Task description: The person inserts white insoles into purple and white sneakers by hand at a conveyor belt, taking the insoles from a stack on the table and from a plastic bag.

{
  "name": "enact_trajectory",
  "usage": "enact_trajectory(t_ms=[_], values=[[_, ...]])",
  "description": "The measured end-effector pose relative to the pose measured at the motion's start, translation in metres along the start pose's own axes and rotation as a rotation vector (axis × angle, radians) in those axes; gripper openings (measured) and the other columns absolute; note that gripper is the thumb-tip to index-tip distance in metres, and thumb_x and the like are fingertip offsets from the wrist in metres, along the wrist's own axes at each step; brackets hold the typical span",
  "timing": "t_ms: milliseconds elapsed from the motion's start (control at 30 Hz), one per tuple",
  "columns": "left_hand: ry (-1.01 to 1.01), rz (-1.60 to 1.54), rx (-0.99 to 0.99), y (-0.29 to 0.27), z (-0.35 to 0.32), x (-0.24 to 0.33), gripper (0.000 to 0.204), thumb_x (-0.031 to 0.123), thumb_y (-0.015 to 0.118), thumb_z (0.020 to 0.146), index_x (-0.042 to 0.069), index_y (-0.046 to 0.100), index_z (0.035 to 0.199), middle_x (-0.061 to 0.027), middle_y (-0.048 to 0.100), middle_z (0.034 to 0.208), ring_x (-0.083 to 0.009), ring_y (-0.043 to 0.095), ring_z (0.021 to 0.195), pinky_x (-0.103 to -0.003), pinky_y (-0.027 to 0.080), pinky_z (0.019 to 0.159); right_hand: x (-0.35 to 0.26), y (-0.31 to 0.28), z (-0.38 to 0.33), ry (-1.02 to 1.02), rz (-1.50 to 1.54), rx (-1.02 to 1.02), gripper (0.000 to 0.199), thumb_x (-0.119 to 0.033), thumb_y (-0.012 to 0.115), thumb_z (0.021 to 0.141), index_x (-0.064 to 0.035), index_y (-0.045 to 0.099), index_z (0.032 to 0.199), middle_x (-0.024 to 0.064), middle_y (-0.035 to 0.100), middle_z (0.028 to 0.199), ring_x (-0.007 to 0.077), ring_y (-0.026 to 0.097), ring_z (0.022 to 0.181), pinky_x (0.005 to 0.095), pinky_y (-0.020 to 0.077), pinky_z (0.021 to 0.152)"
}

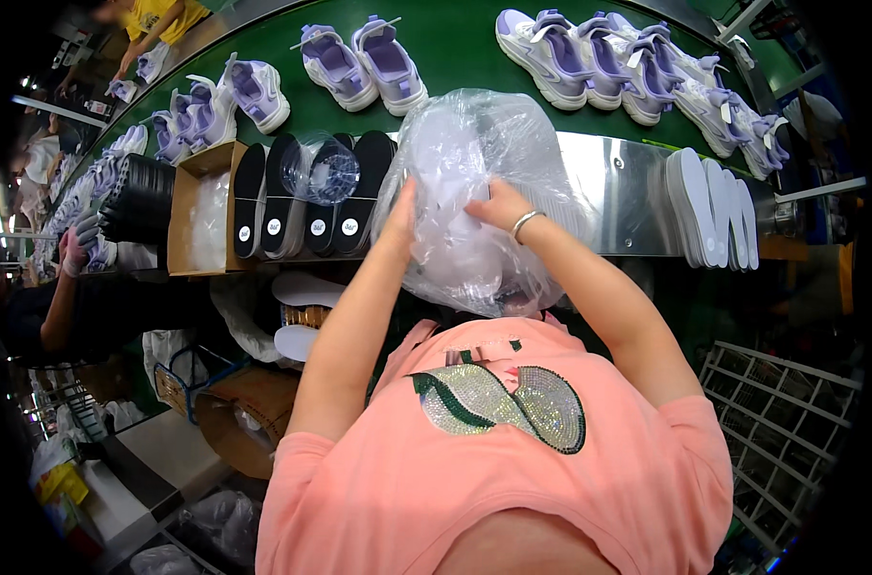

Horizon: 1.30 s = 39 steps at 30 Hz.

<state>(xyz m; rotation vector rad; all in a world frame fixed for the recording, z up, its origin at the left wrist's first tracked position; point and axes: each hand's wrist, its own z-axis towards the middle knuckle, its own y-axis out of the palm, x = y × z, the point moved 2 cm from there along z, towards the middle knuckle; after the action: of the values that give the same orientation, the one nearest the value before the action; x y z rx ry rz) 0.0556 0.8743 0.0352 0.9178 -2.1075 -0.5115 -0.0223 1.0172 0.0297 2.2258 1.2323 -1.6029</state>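
A large clear plastic bag (474,259) stands in front of me at the bench edge, with pale white shapes inside, apparently a stack of insoles; the crumpled film blurs them. My left hand (400,218) grips the bag's left side, its fingers partly hidden by the film. From the right, my right hand (505,207) closes on the bag, thumb pointing left across its front. A bracelet (527,226) circles my right wrist. Left of the bag lie black insoles (280,182) in bundles, a roll of clear tape (332,171) resting on them.
White insoles (693,206) lie on the metal ledge (608,182) at right. Purple-and-white sneakers (391,59) stand along the green conveyor (465,48). A cardboard box (194,216) holds plastic bags. A gloved hand (78,244) of a co-worker is at left; a wire rack (781,412) stands right.
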Motion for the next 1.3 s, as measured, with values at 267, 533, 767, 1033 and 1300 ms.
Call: enact_trajectory(t_ms=[267, 533, 767, 1033, 1300], values=[[0.072, 0.278, 0.065, -0.016, 0.022, -0.018, 0.055, 0.041, 0.057, 0.075, 0.003, 0.045, 0.113, -0.0098, 0.053, 0.104, -0.0206, 0.053, 0.091, -0.032, 0.046, 0.072, 0.004, 0.044, -0.032, -0.118, -0.180, 0.353, 0.062, -0.026, 0.059, 0.067, 0.0048, 0.035, 0.116, 0.0283, 0.036, 0.114, 0.0394, 0.033, 0.108, 0.0388, 0.0258, 0.094], [-0.011, -0.087, -0.001, 0.006, -0.014, -0.005, 0.048, 0.030, 0.061, 0.073, 0.003, 0.047, 0.111, -0.0111, 0.054, 0.103, -0.0214, 0.053, 0.092, -0.033, 0.044, 0.079, -0.005, 0.017, -0.042, -0.087, 0.251, 0.150, 0.071, -0.025, 0.065, 0.064, 0.0018, 0.031, 0.121, 0.0208, 0.041, 0.114, 0.0295, 0.042, 0.105, 0.0340, 0.0343, 0.088], [0.085, 0.001, -0.180, 0.007, -0.018, -0.009, 0.049, 0.028, 0.059, 0.073, 0.001, 0.045, 0.111, -0.0123, 0.053, 0.104, -0.0229, 0.054, 0.090, -0.035, 0.046, 0.079, -0.017, 0.013, -0.053, -0.188, 0.279, -0.209, 0.084, -0.036, 0.065, 0.064, 0.0008, 0.023, 0.126, 0.0239, 0.031, 0.124, 0.0336, 0.031, 0.116, 0.0361, 0.0267, 0.095], [0.082, -0.052, -0.229, 0.005, -0.010, -0.009, 0.057, 0.032, 0.062, 0.068, 0.002, 0.043, 0.113, -0.0126, 0.052, 0.105, -0.0244, 0.053, 0.094, -0.038, 0.044, 0.082, 0.016, 0.022, -0.037, -0.323, 0.093, 0.264, 0.066, -0.038, 0.051, 0.077, 0.0023, 0.028, 0.124, 0.0254, 0.039, 0.117, 0.0366, 0.033, 0.112, 0.0378, 0.0266, 0.094], [0.240, -0.065, -0.209, 0.006, -0.025, 0.006, 0.067, 0.045, 0.061, 0.068, 0.003, 0.039, 0.116, -0.0116, 0.050, 0.108, -0.0249, 0.049, 0.099, -0.038, 0.041, 0.086, 0.001, -0.040, -0.059, -0.175, 0.135, 0.282, 0.052, -0.034, 0.054, 0.078, 0.0043, 0.044, 0.111, 0.0233, 0.046, 0.107, 0.0313, 0.049, 0.094, 0.0340, 0.0392, 0.081]])
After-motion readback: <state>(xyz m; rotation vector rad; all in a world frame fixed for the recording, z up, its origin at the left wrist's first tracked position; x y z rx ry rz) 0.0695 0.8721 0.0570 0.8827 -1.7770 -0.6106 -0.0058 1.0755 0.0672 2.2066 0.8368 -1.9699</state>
